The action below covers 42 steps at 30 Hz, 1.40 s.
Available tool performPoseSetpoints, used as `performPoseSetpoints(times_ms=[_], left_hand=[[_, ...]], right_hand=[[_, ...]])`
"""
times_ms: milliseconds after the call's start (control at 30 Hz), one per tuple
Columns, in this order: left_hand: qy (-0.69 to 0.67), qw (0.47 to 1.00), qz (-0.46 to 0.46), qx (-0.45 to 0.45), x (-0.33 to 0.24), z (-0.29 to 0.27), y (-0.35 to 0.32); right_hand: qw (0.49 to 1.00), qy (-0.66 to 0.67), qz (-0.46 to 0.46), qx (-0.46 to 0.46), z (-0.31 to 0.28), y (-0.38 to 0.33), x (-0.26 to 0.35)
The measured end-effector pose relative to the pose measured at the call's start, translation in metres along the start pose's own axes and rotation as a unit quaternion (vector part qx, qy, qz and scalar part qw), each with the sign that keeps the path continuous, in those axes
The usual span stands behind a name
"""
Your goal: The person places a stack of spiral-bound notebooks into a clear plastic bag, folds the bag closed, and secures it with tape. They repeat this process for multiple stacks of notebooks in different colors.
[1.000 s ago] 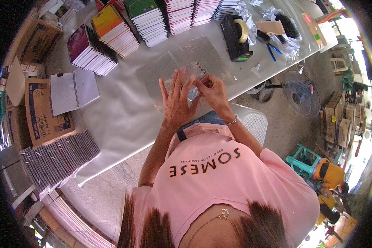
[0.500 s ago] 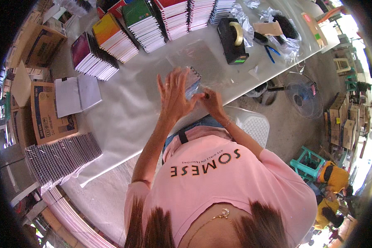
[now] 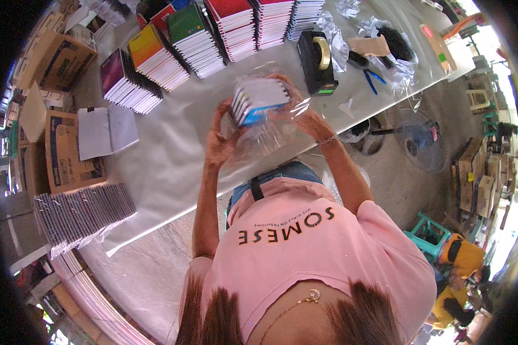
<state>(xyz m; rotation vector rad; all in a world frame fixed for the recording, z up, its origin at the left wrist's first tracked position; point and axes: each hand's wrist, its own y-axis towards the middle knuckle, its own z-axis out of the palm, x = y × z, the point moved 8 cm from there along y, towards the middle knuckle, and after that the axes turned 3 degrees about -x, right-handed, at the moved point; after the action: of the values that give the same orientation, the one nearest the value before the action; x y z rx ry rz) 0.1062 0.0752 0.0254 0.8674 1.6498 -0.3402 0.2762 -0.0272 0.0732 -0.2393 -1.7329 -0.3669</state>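
Note:
Above the table I hold a small bundle of spiral notebooks (image 3: pixel 263 99), white on top with a blue side, lifted and slightly blurred. A clear plastic bag (image 3: pixel 273 137) lies around it, loose film hanging toward me. My left hand (image 3: pixel 222 135) is closed on the bundle's left side, thumb and fingers at the spiral edge. My right hand (image 3: pixel 293 103) grips the far right side, its fingers partly behind the bundle and film. Nearest to the right hand stands a black tape dispenser (image 3: pixel 316 72) with a roll of tape.
Stacks of spiral notebooks (image 3: pixel 197 49) line the table's far side. Crumpled plastic, a brush (image 3: pixel 396 45) and a blue-handled tool (image 3: pixel 374 80) lie at the far right. On the left are cardboard boxes (image 3: pixel 69 146), an open notebook (image 3: pixel 107 132) and a notebook row (image 3: pixel 86 215). A fan (image 3: pixel 417 141) stands beyond the right edge.
The notebook bundle has come up off the table, now between both hands. My left hand went from spread over it to gripping its side; my right hand moved farther out to its right side.

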Motion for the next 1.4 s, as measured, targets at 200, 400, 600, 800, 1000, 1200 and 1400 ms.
performPoseSetpoints(times_ms=[200,400,600,800,1000,1200,1400], left_hand=[[-0.046,0.998,-0.038,0.008,-0.024,0.023,-0.006],[0.325,0.922,0.19,0.09,-0.11,0.011,0.008],[0.335,0.936,0.108,0.012,-0.151,0.002,0.019],[0.177,0.978,0.088,-0.068,-0.153,-0.035,0.008],[0.073,0.985,0.018,-0.155,-0.056,-0.036,-0.042],[0.141,0.967,0.006,-0.212,-0.027,0.019,-0.047],[0.262,0.95,0.095,-0.141,-0.047,0.027,-0.029]], right_hand=[[0.997,-0.05,-0.051,0.035,0.0,-0.013,-0.06],[0.949,-0.244,-0.186,0.071,-0.015,-0.009,0.056],[0.893,-0.397,-0.203,0.064,-0.019,-0.012,0.099],[0.939,-0.274,-0.208,0.013,-0.045,0.002,0.103],[0.957,-0.259,-0.123,0.039,-0.069,-0.009,0.027],[0.969,-0.204,-0.089,0.104,-0.035,-0.034,-0.043],[0.948,-0.226,-0.173,0.143,-0.007,-0.023,-0.042]])
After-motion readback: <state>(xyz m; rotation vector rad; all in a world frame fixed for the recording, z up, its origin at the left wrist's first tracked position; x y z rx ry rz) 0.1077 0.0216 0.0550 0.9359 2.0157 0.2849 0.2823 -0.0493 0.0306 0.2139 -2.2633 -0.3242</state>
